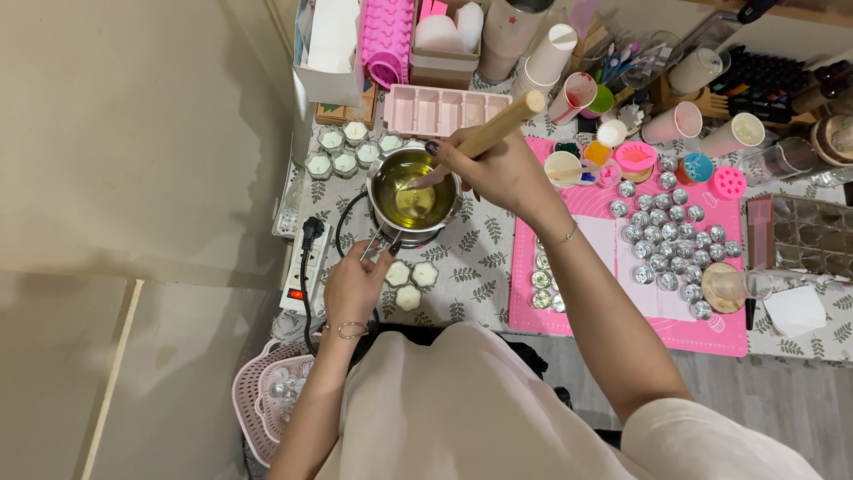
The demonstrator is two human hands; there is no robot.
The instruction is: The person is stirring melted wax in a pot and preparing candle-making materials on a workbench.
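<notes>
Just left of the frame's centre a small steel melting pot sits on a burner, part filled with clear yellow liquid that looks like melted wax. The left hand, below it, is clenched on the pot's thin metal handle and steadies it. The right hand, to the right of the pot, has its grip wrapped round a long, smooth, pale wooden stick that slants toward the upper right; its lower tip dips into the liquid.

To stir well here, I would keep the left hand firm on the handle so the light pot cannot turn or slide, move the stick in slow circles near the bottom, and keep it off the rim so nothing slops onto the patterned cloth of the worktop.

The pot is shiny and round, the liquid glossy and see-through. Below it lie three white flower-shaped candles, matt and waxy. At upper left of the pot stand small cups of pale set wax. Above is a pink moulded tray with oblong wells. To the right, a pink silicone mat carries many small round foil tealight cups, bright and crinkled. A white power strip lies at the left edge with a black plug in it.
</notes>
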